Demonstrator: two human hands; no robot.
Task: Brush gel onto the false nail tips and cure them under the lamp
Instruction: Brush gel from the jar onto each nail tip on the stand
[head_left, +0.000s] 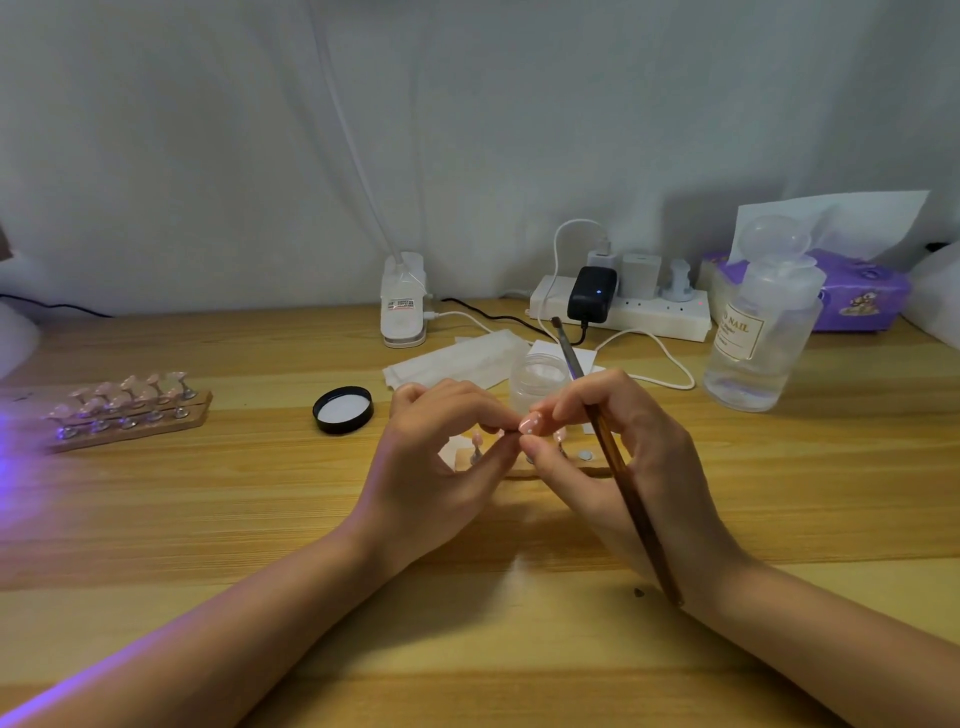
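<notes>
Nail tip (530, 423) pinched between left hand (436, 457) and right hand (618, 447), brush (623, 483) tucked in right; steadier seating before brushing seems wise.

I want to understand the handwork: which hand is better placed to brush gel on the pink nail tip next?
Probably the right hand: it already holds the brush, while the left hand pinches the nail tip.
</notes>
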